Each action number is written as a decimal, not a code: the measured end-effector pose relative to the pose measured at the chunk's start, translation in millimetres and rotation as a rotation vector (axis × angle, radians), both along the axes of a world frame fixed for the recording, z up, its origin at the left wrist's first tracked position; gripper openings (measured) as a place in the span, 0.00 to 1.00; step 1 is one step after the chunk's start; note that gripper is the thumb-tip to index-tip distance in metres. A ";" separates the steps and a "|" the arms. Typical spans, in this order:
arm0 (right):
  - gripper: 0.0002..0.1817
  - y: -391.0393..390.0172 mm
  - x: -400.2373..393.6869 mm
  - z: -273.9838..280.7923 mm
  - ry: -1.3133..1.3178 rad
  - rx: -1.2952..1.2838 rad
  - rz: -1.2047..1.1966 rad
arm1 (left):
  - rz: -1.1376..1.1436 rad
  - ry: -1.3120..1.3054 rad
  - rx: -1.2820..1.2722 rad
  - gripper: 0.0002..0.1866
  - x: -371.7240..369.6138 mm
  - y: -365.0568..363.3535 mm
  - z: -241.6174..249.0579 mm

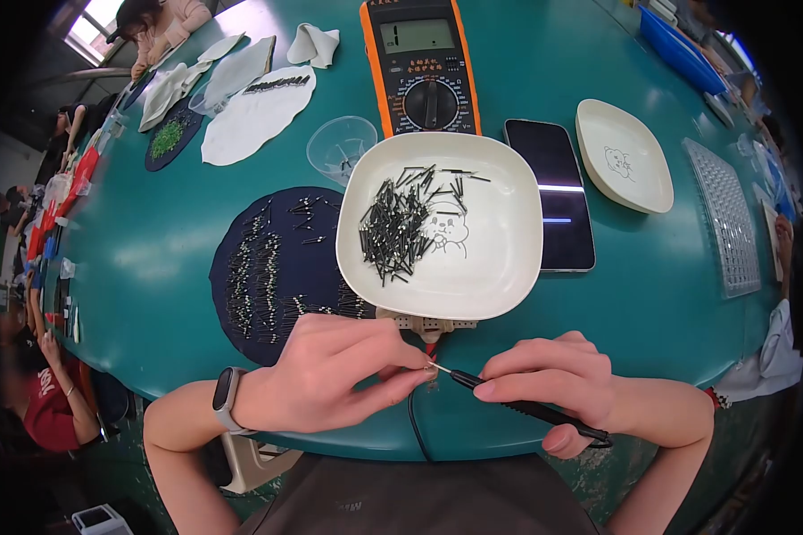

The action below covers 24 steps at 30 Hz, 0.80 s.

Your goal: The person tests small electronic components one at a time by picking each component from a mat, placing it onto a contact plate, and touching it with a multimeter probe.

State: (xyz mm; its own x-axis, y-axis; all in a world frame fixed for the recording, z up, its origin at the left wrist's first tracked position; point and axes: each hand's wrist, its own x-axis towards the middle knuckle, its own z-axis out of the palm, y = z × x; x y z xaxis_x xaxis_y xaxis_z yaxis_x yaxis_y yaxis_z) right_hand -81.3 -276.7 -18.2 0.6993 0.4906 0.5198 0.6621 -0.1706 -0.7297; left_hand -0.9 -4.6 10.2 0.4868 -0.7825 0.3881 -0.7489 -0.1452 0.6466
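My right hand [553,383] is closed around a black test probe [531,408], its metal tip pointing left. The tip meets the fingertips of my left hand [339,370], which are pinched together on something too small to make out. Just beyond my hands, a white square bowl [500,267] holds a heap of small black parts with thin metal leads [394,223]. Left of the bowl, a dark round cloth [241,241] carries rows of similar small parts. Behind the bowl lies an orange and black multimeter [428,67], its display showing a 1 at the left.
A dark phone [553,160] lies partly under the bowl's right side. Further right are a second white bowl [633,147] and a clear plastic tray [723,218]. A clear cup [339,147] and white cloths [259,120] sit at upper left. Other people sit around the green table [134,285].
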 end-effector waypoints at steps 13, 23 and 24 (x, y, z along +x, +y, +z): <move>0.30 3.8 2.2 -1.0 0.003 0.043 0.001 | 0.502 -0.790 0.637 0.08 65.2 48.6 0.1; 0.30 1.7 0.7 -3.0 0.004 0.017 -0.011 | 0.387 -0.412 0.228 0.11 33.7 29.5 23.7; 0.30 0.9 0.8 -1.0 0.007 0.003 -0.010 | 0.290 -0.283 0.157 0.11 23.0 24.6 22.4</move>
